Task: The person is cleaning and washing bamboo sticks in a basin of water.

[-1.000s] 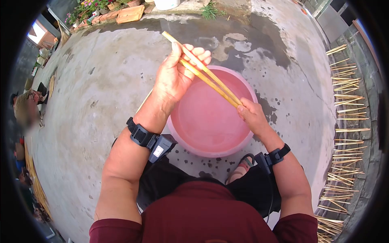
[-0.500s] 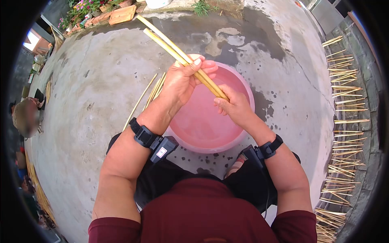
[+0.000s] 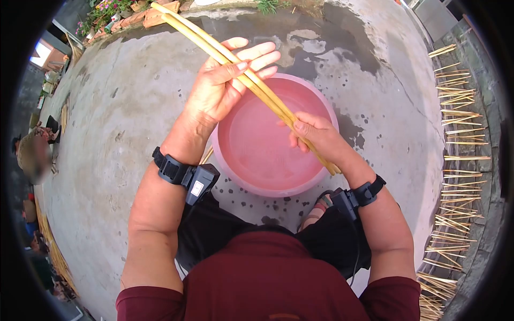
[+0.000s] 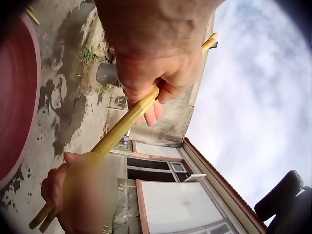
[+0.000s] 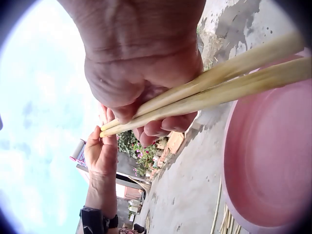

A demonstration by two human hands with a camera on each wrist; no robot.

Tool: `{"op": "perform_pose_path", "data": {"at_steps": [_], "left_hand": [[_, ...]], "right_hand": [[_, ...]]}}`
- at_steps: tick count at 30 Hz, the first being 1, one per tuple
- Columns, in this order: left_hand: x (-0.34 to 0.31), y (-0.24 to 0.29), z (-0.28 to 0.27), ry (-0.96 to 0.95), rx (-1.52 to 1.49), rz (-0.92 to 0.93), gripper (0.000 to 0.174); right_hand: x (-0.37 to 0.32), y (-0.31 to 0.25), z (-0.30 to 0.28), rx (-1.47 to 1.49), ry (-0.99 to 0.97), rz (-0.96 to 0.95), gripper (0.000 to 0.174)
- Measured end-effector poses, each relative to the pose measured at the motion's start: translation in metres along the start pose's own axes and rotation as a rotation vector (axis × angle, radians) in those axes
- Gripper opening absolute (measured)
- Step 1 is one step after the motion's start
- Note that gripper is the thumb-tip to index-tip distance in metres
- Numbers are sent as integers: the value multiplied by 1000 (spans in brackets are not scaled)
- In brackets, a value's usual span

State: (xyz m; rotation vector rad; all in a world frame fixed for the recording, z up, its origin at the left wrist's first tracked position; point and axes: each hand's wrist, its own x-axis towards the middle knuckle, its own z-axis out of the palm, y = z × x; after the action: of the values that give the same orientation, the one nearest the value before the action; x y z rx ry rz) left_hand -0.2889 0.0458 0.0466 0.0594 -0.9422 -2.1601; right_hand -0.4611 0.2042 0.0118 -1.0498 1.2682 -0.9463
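Note:
Two long yellow sticks (image 3: 270, 100) slant side by side over a pink basin (image 3: 221, 140), their upper ends past the left hand and their lower ends near the right wrist. My left hand (image 3: 225, 80) holds them palm up, the thumb laid across them and the other fingers spread out. Farther down, my right hand (image 3: 317, 136) grips the sticks between thumb and curled fingers. The right wrist view shows the pair of sticks (image 5: 195, 103) running close together under that hand. In the left wrist view, the right hand (image 4: 80, 190) is partly blurred.
Many small groups of similar sticks (image 3: 458, 135) lie in a row along the right wall. A few more sticks (image 3: 208, 155) lie beside the basin's left rim. Potted flowers (image 3: 110, 12) stand at the back left. Wet patches (image 3: 353, 48) mark the concrete.
The sticks have slid up and left through the hands, and their lower ends now extend past the right hand. The left hand has shifted left, its fingers spreading wider.

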Motion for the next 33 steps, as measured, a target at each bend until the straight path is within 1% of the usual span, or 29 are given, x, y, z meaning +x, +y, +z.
{"op": "perform_pose_path", "data": {"at_steps": [1, 2, 4, 5, 8, 9, 11, 14, 17, 19, 22, 26, 29, 31, 33], "left_hand": [[0, -2, 2, 2, -13, 21, 25], [-1, -7, -2, 73, 8, -5, 22], [-1, -19, -5, 214, 50, -56, 18], [-6, -25, -5, 326, 131, -152, 14], [-14, -47, 1, 362, 145, -236, 14], [-13, -46, 1, 361, 165, -229, 12], [-8, -37, 2, 299, 185, -234, 10], [-4, -23, -6, 183, 178, -207, 11], [-1, -9, -17, 76, 140, -162, 14], [1, -1, -20, 12, 109, -133, 17], [0, 0, -15, -24, 92, -111, 16], [1, -4, -17, 9, 92, -137, 13], [0, -9, -21, 67, 74, -135, 7], [1, -19, -20, 83, 9, -118, 3], [1, -27, -18, 209, -14, -95, 4]], "right_hand": [[2, 1, -2, -36, 21, -4, 26], [3, 2, -3, -72, 41, -10, 24], [7, 7, 1, -166, 162, -61, 24], [9, 8, 4, -213, 222, -87, 23], [9, 12, 13, -517, 390, -195, 21], [9, 13, 14, -533, 385, -203, 22], [10, 11, 14, -565, 374, -221, 24], [9, 7, 10, -234, 179, -92, 30], [1, 3, 1, -10, -43, 81, 34], [0, 7, 1, 32, -71, 57, 33], [0, 11, 2, 38, -74, 13, 29], [-2, 14, 8, -80, 9, -21, 19], [-2, 14, 14, -108, 58, 64, 19], [0, 12, 14, 0, 28, 162, 25], [0, 8, 16, 134, -24, 255, 31]]}}
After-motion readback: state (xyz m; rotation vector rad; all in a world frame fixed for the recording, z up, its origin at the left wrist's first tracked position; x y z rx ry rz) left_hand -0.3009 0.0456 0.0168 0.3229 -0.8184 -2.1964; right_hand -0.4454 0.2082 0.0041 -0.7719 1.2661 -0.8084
